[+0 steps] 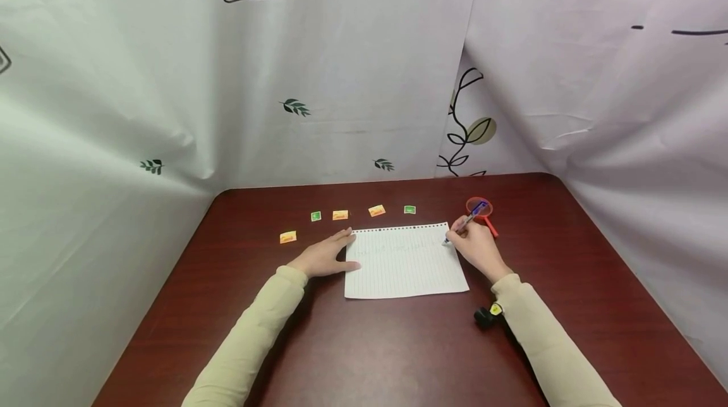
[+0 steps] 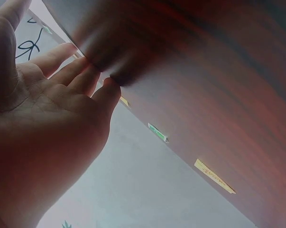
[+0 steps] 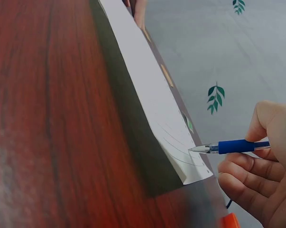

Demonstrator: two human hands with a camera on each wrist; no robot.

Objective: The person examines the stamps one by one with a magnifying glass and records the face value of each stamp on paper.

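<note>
A lined sheet of paper (image 1: 404,274) with a row of holes along its far edge lies on the table, bearing faint writing across its upper part. My left hand (image 1: 327,255) rests at the sheet's left edge, fingers extended and thumb on the paper. In the left wrist view that hand (image 2: 62,104) shows its palm side. Between thumb and fingers my right hand (image 1: 478,246) pinches a blue ballpoint pen (image 3: 235,146). The pen's tip is at the upper right of the paper; in the right wrist view it appears to meet the sheet.
Beyond the paper lie several small stamp-like pieces, including an orange one (image 1: 288,237) and a green one (image 1: 409,210). Right of the right hand is a red magnifying glass (image 1: 491,227). A printed white cloth (image 1: 352,66) hangs around the dark red table (image 1: 398,356).
</note>
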